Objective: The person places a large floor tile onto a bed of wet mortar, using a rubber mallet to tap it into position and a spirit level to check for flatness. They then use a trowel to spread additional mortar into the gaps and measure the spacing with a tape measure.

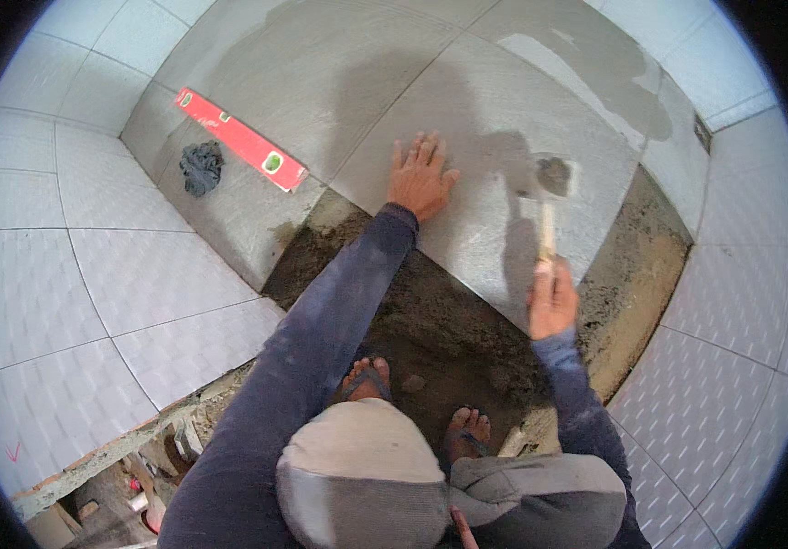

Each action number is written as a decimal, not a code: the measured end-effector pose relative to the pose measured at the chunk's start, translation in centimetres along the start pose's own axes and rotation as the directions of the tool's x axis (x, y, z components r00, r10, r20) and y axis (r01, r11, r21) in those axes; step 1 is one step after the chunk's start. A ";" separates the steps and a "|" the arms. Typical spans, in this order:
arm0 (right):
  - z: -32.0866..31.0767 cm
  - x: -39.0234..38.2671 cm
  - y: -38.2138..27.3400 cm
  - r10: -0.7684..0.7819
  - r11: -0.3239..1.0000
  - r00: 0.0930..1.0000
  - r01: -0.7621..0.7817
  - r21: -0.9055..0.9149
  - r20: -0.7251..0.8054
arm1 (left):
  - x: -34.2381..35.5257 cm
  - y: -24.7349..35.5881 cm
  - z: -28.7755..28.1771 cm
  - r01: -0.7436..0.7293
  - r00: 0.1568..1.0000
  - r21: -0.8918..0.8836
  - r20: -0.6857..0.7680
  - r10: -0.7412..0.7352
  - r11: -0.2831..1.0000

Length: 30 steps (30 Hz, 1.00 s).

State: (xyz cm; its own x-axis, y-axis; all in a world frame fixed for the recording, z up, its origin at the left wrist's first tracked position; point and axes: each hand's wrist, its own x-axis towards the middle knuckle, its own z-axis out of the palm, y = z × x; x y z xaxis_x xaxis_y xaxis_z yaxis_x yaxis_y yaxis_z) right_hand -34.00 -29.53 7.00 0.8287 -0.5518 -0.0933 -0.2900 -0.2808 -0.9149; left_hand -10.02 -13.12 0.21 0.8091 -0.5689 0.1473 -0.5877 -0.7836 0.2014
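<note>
My left hand (422, 178) lies flat with its fingers spread on a large grey floor tile (495, 101). In my right hand (552, 300) is the wooden handle of a mallet (548, 229). The mallet's head is over the same tile and smeared by motion, so I cannot tell whether it touches the surface. A red spirit level (243, 142) rests on the neighbouring tile to the left. Beside the level sits a crumpled dark rag (201, 168).
Dark, damp mortar bed (449, 316) shows between the tiles and my sandalled feet, and continues along the right wall. Pale tiled walls (129, 274) stand on both sides. Rubble and debris (124, 494) lie at the lower left. A small drain opening (702, 134) is at far right.
</note>
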 end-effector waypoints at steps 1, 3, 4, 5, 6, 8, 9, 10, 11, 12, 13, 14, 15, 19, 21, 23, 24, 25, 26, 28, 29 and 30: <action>-1.1 0.2 0.7 -0.017 0.999 0.999 0.018 -0.042 0.033 | 0.4 -1.2 1.2 -0.031 0.997 0.008 -0.068 0.031 0.999; -1.9 1.3 2.2 -0.164 0.973 0.986 0.163 -0.164 0.004 | 0.7 -2.8 3.0 -0.006 0.999 0.044 0.042 0.004 0.999; -2.1 1.7 2.9 -0.231 0.949 0.973 0.223 -0.223 -0.009 | 0.7 -3.3 3.6 -0.023 0.999 0.023 -0.027 0.023 0.999; -2.0 2.1 3.4 -0.203 0.918 0.978 0.208 -0.337 0.051 | 0.6 -3.5 3.9 -0.019 1.000 0.020 -0.021 0.019 1.000; -2.0 2.5 3.9 -0.215 0.871 0.971 0.238 -0.430 0.102 | 0.4 -3.6 4.1 -0.049 0.997 -0.002 -0.064 0.049 0.999; -1.7 3.2 4.6 -0.186 0.740 0.962 0.272 -0.615 0.202 | 0.3 -3.4 4.0 -0.031 0.999 0.003 -0.026 0.032 0.999; -1.7 3.4 4.8 -0.163 0.853 0.970 0.232 -0.468 0.183 | 0.3 -3.2 3.8 -0.029 0.997 0.013 -0.067 0.030 0.999; -1.5 3.5 4.9 -0.180 0.865 0.960 0.258 -0.431 0.213 | 0.4 -3.2 3.6 -0.024 0.999 -0.010 -0.038 0.023 1.000; -1.5 3.7 4.9 -0.204 0.873 0.960 0.266 -0.409 0.189 | 0.5 -3.1 3.6 -0.019 0.999 -0.019 -0.045 0.018 1.000; -1.4 3.7 4.9 -0.155 0.891 0.970 0.219 -0.397 0.186 | 0.7 -3.1 3.5 -0.013 1.000 -0.024 -0.026 0.012 1.000; -1.3 3.8 4.8 -0.169 0.768 0.944 0.307 -0.562 0.284 | 0.8 -3.1 3.5 -0.023 0.998 -0.008 -0.051 0.023 1.000; -1.3 3.7 4.6 -0.206 0.779 0.942 0.321 -0.538 0.264 | 0.9 -3.2 3.5 -0.022 0.999 0.014 -0.042 0.023 1.000; -1.2 3.7 4.5 -0.172 0.805 0.944 0.299 -0.512 0.280 | 0.9 -3.4 3.6 -0.022 1.000 0.032 0.005 0.022 0.999; -0.9 3.3 3.9 -0.195 0.864 0.947 0.289 -0.411 0.256 | 0.6 -4.4 3.6 -0.093 0.995 -0.030 -0.026 0.092 0.995; -0.5 3.1 3.8 -0.075 0.654 0.918 0.340 -0.675 0.389 | 0.4 -4.8 3.4 -0.110 0.994 -0.033 0.003 0.111 0.993; -0.2 2.8 3.7 -0.142 0.788 0.924 0.322 -0.525 0.354 | 0.3 -4.8 3.2 -0.142 0.989 -0.036 -0.048 0.140 0.989; -0.1 2.8 3.7 -0.167 0.838 0.931 0.308 -0.450 0.325 | 0.2 -4.8 3.1 -0.137 0.990 -0.029 -0.041 0.136 0.990; 0.2 2.7 3.7 -0.213 0.870 0.934 0.315 -0.380 0.286 | 0.3 -4.8 3.0 -0.130 0.991 -0.038 -0.042 0.128 0.991; 0.3 2.7 3.7 -0.168 0.805 0.924 0.329 -0.494 0.342 | 0.2 -4.7 3.0 -0.127 0.991 -0.048 -0.046 0.125 0.991; 0.7 3.0 3.7 -0.013 0.626 0.913 0.325 -0.709 0.407 | 0.5 -4.7 2.8 -0.125 0.991 -0.051 -0.059 0.122 0.991; 0.6 3.0 3.6 -0.101 0.679 0.915 0.350 -0.646 0.390 | 0.6 -4.7 2.8 -0.124 0.991 -0.049 -0.057 0.121 0.991; 0.7 3.1 3.6 -0.091 0.744 0.924 0.312 -0.591 0.372 | 0.7 -4.7 2.8 -0.104 0.994 -0.032 -0.028 0.104 0.994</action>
State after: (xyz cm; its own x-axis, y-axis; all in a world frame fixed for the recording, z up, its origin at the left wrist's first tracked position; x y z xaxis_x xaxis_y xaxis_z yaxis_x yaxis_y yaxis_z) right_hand -32.11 -31.72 3.17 0.9701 -0.1919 -0.1487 -0.2404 -0.8449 -0.4779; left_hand -6.66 -10.53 -3.30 0.7435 -0.6398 0.1944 -0.6687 -0.7115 0.2158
